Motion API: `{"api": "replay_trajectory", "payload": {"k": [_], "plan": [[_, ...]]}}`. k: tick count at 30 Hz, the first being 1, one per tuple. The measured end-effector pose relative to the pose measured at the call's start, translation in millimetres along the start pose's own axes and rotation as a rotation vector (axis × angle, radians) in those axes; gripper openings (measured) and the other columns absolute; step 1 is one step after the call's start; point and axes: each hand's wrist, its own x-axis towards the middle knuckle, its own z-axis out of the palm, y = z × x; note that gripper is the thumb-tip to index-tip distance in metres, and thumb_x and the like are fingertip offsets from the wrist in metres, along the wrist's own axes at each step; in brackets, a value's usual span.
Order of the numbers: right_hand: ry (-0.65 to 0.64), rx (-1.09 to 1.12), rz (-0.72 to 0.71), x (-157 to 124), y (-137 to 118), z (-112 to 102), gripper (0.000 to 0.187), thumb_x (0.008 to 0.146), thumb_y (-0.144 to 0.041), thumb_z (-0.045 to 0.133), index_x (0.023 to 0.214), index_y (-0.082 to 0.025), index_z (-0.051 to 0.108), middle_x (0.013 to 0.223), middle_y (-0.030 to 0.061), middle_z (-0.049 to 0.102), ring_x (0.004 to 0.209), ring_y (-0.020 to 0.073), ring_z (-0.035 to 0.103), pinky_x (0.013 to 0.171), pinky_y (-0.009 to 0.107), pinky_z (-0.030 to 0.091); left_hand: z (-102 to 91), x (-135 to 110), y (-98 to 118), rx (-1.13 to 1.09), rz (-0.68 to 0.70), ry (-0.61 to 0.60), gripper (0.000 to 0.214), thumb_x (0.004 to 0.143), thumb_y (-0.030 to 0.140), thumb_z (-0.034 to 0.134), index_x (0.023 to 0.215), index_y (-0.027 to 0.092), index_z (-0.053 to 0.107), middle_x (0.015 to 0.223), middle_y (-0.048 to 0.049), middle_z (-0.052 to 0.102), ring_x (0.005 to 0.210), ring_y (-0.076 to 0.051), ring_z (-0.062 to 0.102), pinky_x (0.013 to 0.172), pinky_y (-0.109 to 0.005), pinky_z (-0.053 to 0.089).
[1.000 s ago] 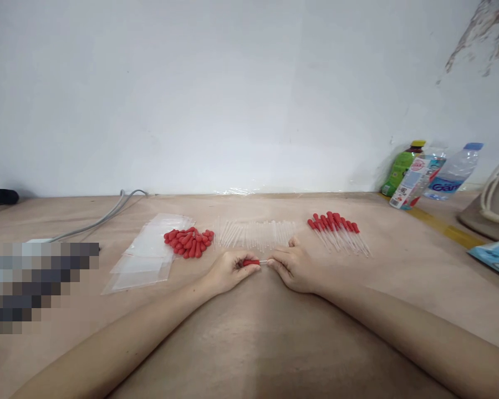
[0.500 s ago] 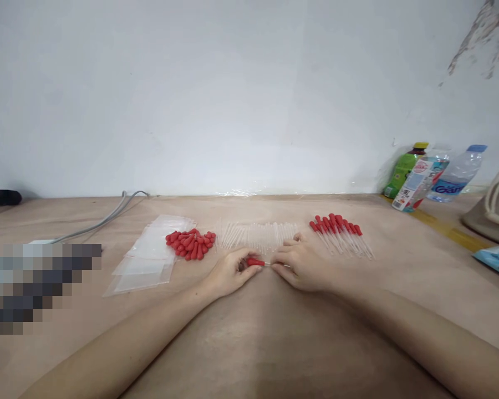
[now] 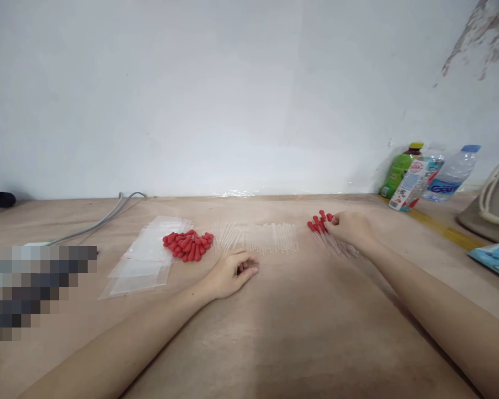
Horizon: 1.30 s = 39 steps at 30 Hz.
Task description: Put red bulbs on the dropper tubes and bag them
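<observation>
My left hand [image 3: 235, 272] rests on the table with curled fingers and the thumb apart, nothing between them. Above it lies a row of clear glass dropper tubes [image 3: 266, 237]. To its upper left is a heap of loose red rubber bulbs [image 3: 188, 245]. My right hand [image 3: 349, 227] is over the pile of droppers with red bulbs [image 3: 317, 224] on the right, its thumb and fingers pinched at a dropper's bulb end. The back of that hand hides part of the pile.
Clear plastic zip bags [image 3: 143, 257] lie fanned out left of the bulbs. A grey cable [image 3: 103, 221] runs along the back left. Bottles [image 3: 444, 180] and a carton [image 3: 416, 183] stand at the back right, near a bag with a cord [image 3: 490, 199] and a blue packet [image 3: 497, 260].
My right hand has moved right, from beside my left hand to the dropper pile. The dropper between both hands has left my left hand, whose fingers have parted.
</observation>
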Motion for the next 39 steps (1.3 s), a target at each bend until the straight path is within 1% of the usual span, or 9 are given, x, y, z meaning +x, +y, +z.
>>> {"api": "replay_trajectory", "payload": {"k": [8,16,20,23,28,31,34,37,39], "plan": [[-0.129,-0.129,-0.032,-2.8,-5.0,-5.0,0.033,0.071,-0.042,0.045,0.065,-0.015,0.064,0.072,0.0138,0.063,0.070,0.0257,0.058,0.057,0.031,0.032,0.3,-0.2,-1.2,-0.001,0.015,-0.004,0.015,0.080,0.024,0.049,0.088,0.017,0.059,0.080,-0.0032,0.055,0.067,-0.011,0.050,0.062,-0.024,0.043],[0.064,-0.076,-0.200,-16.4,-39.5,12.5,0.031,0.077,-0.036,0.039,0.065,-0.016,0.061,0.068,0.0098,0.063,0.068,0.0230,0.057,0.069,0.038,0.030,0.7,-0.1,-1.2,-0.009,0.027,0.004,0.015,0.080,0.024,0.049,0.088,0.017,0.059,0.081,-0.0035,0.056,0.067,-0.011,0.051,0.061,-0.024,0.043],[-0.050,-0.037,-0.204,-13.6,-59.5,19.0,0.028,0.075,-0.035,0.043,0.069,-0.015,0.062,0.071,0.0104,0.063,0.068,0.0247,0.057,0.070,0.040,0.030,0.5,-0.1,-0.6,-0.012,0.034,0.005,0.015,0.080,0.023,0.048,0.088,0.017,0.059,0.081,-0.0034,0.055,0.067,-0.011,0.051,0.061,-0.024,0.043],[-0.136,-0.058,-0.186,-6.5,-67.1,20.7,0.021,0.071,-0.026,0.047,0.063,-0.014,0.062,0.070,0.0122,0.063,0.068,0.0254,0.058,0.070,0.042,0.029,0.4,0.0,-0.2,-0.015,0.031,0.003,0.014,0.080,0.023,0.049,0.088,0.017,0.059,0.081,-0.0033,0.055,0.067,-0.011,0.051,0.062,-0.023,0.043],[-0.141,-0.072,-0.186,-1.0,-73.1,26.6,0.011,0.065,-0.016,0.053,0.059,-0.014,0.062,0.063,0.0128,0.061,0.065,0.0263,0.057,0.066,0.041,0.029,0.0,0.1,-1.0,-0.021,0.037,0.009,0.014,0.080,0.024,0.049,0.086,0.017,0.059,0.080,-0.0030,0.055,0.067,-0.011,0.051,0.062,-0.024,0.043],[-0.076,-0.078,-0.215,-9.2,-75.9,28.5,0.015,0.070,-0.014,0.049,0.064,-0.013,0.062,0.064,0.0143,0.061,0.065,0.0263,0.056,0.067,0.041,0.027,0.1,-0.5,-0.8,-0.026,0.033,0.008,0.014,0.080,0.023,0.049,0.087,0.017,0.059,0.080,-0.0032,0.055,0.067,-0.011,0.051,0.062,-0.024,0.044],[0.029,-0.067,-0.295,-26.5,-76.9,29.2,0.021,0.079,-0.016,0.039,0.082,-0.011,0.059,0.072,0.0156,0.062,0.067,0.0251,0.056,0.070,0.040,0.025,1.1,-1.4,1.2,-0.021,0.032,0.006,0.014,0.080,0.023,0.049,0.087,0.017,0.059,0.080,-0.0031,0.055,0.066,-0.011,0.051,0.061,-0.024,0.043],[0.224,0.036,-0.490,-45.8,-72.5,32.7,0.024,0.086,-0.022,0.033,0.087,-0.012,0.055,0.073,0.0114,0.063,0.071,0.0224,0.055,0.077,0.039,0.022,-0.1,-0.4,2.0,0.061,0.051,0.038,0.013,0.080,0.021,0.047,0.083,0.017,0.059,0.080,-0.0033,0.056,0.069,-0.012,0.051,0.064,-0.024,0.043],[0.334,0.144,-0.624,-55.7,-66.2,36.9,0.020,0.086,-0.024,0.036,0.085,-0.014,0.054,0.076,0.0079,0.064,0.074,0.0200,0.055,0.081,0.038,0.020,-5.3,2.6,-1.4,0.214,0.057,0.136,0.014,0.081,0.021,0.046,0.079,0.016,0.059,0.082,-0.0047,0.056,0.076,-0.015,0.052,0.070,-0.027,0.042]]}}
